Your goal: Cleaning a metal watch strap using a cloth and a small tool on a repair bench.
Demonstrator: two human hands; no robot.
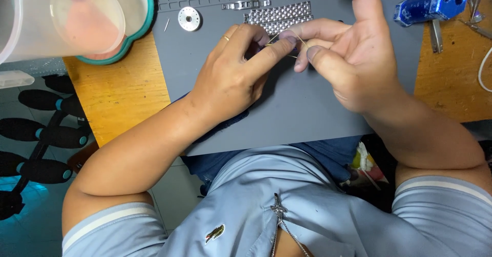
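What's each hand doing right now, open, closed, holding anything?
Left hand: closed, fingertips pinched on a thin metal pin over the grey mat.
Right hand: closed, fingertips pinched at the same spot beside the metal watch band; what it grips cannot be told.

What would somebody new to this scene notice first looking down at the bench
The eye goes first to the two hands meeting over the grey work mat: the left hand and the right hand pinch a thin pin-like piece between their fingertips. Just beyond them on the mat lies a silver metal link band, with a small round metal disc to its left. A bright blue tool block sits at the far right.
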